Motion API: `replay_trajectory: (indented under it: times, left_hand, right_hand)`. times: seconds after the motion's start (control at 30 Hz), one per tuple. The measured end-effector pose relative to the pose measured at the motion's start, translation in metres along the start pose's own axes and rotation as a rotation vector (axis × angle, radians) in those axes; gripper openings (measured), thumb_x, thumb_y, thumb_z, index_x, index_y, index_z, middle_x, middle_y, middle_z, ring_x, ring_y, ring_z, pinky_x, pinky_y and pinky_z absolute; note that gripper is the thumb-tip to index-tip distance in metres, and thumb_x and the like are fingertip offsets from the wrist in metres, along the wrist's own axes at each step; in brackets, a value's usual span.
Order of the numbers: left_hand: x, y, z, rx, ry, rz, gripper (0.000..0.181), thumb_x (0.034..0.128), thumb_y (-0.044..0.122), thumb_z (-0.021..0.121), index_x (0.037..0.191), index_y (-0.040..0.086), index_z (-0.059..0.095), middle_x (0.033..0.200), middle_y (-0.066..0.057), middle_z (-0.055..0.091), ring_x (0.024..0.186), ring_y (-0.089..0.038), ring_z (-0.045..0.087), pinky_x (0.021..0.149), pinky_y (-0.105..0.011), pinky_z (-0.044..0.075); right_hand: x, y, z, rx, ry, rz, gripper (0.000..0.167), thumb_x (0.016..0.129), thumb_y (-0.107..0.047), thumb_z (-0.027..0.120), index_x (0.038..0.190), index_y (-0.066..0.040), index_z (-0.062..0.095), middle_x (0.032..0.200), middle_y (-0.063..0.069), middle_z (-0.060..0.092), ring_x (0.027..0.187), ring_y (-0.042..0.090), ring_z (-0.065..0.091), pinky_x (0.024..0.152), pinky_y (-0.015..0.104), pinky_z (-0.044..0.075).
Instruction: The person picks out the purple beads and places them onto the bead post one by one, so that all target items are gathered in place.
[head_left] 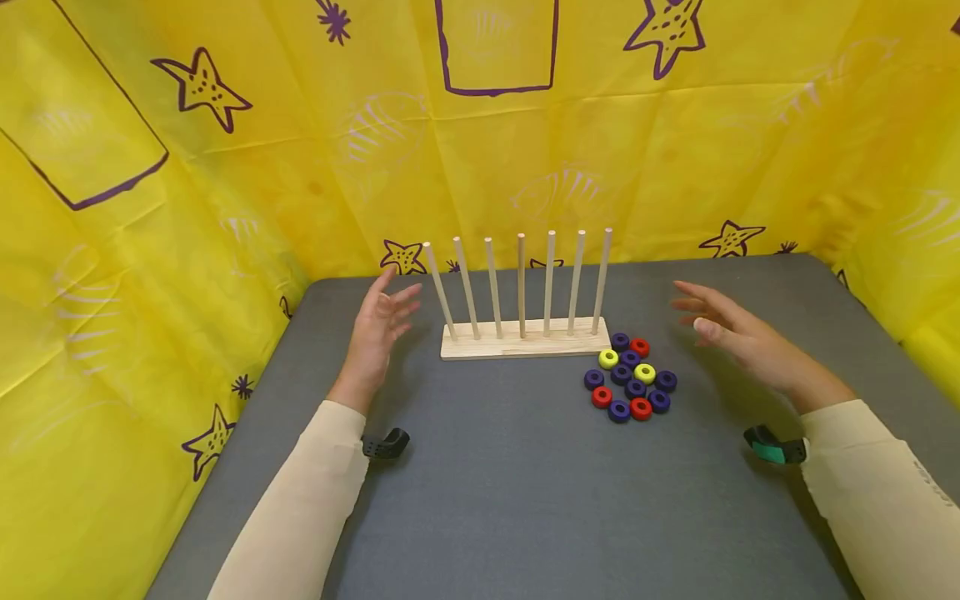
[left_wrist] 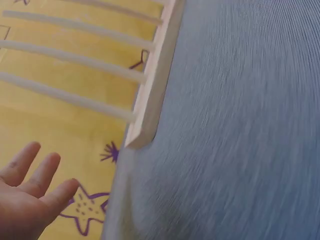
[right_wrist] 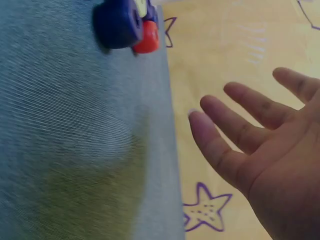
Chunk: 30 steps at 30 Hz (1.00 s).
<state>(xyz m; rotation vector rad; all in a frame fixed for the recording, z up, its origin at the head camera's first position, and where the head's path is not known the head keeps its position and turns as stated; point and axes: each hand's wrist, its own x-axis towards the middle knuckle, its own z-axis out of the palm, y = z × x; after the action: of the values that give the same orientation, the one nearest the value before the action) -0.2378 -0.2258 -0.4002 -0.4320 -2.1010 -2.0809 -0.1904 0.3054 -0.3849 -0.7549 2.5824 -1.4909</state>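
In the head view a pale wooden base (head_left: 517,340) carries a row of several upright wooden pegs, all bare. Just left of it my left hand (head_left: 378,325) is raised, fingers apart and holding nothing. At the base's right front corner lies a loose cluster of rings: dark blue rings (head_left: 619,411), red rings (head_left: 602,397) and yellow rings (head_left: 608,359). To the right of these rings my right hand (head_left: 731,333) hovers with relaxed fingers, touching nothing. The left wrist view shows the end of the base (left_wrist: 145,131) beyond the fingers; a blue ring (right_wrist: 119,24) appears in the right wrist view.
A grey table (head_left: 495,483) lies under everything. Yellow cloth (head_left: 480,158) printed with stars and fish rises behind the table and along its sides. Dark straps (head_left: 386,444) are worn at both wrists, over light sleeves.
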Motion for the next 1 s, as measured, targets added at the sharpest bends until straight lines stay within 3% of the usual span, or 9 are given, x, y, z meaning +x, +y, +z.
replay_trajectory:
  times: [0.1,0.27,0.47,0.67,1.0]
  left_hand:
    - [0.0,-0.007,0.008,-0.057,0.013,-0.014,0.111,0.0917,0.087,0.057,0.172,0.015,0.03,0.154,-0.028,0.056,0.141,-0.055,0.049,0.117,-0.076,0.027]
    - [0.001,-0.014,0.022,-0.074,0.043,-0.04,0.108,0.092,0.086,0.055,0.17,0.014,0.035,0.148,-0.025,0.061,0.137,-0.052,0.054,0.115,-0.072,0.036]
    - [0.006,-0.024,0.038,-0.109,0.046,-0.064,0.078,0.1088,0.065,0.053,0.166,0.013,0.042,0.145,-0.03,0.061,0.134,-0.054,0.055,0.114,-0.063,0.043]
    - [0.003,-0.033,0.046,-0.149,0.041,-0.099,0.061,0.1163,0.048,0.049,0.157,0.003,0.05,0.134,-0.033,0.066,0.131,-0.052,0.058,0.112,-0.06,0.046]
    - [0.002,-0.047,0.05,-0.114,0.078,-0.155,0.049,0.1155,0.03,0.059,0.138,-0.014,0.062,0.128,-0.027,0.07,0.125,-0.038,0.066,0.111,-0.046,0.05]
  right_hand:
    - [-0.001,0.005,0.005,0.032,0.012,-0.005,0.057,0.118,-0.012,0.042,0.174,-0.015,0.028,0.161,0.027,0.044,0.127,0.002,0.057,0.093,0.024,0.054]
    - [-0.002,0.014,0.013,0.102,0.011,0.006,0.055,0.117,-0.009,0.043,0.172,-0.016,0.034,0.154,0.019,0.054,0.125,0.011,0.066,0.093,0.029,0.058]
    - [-0.005,0.027,0.024,0.173,0.005,0.077,0.051,0.117,-0.012,0.046,0.168,-0.012,0.039,0.15,0.022,0.058,0.124,0.019,0.068,0.094,0.029,0.057]
    - [-0.01,0.041,0.031,0.178,0.007,0.167,0.056,0.113,-0.017,0.062,0.164,-0.004,0.043,0.148,0.023,0.061,0.124,0.019,0.066,0.098,0.022,0.052]
    - [-0.012,0.049,0.031,0.122,-0.018,0.184,0.054,0.101,-0.01,0.081,0.151,-0.001,0.06,0.14,0.019,0.065,0.112,0.025,0.062,0.091,0.023,0.054]
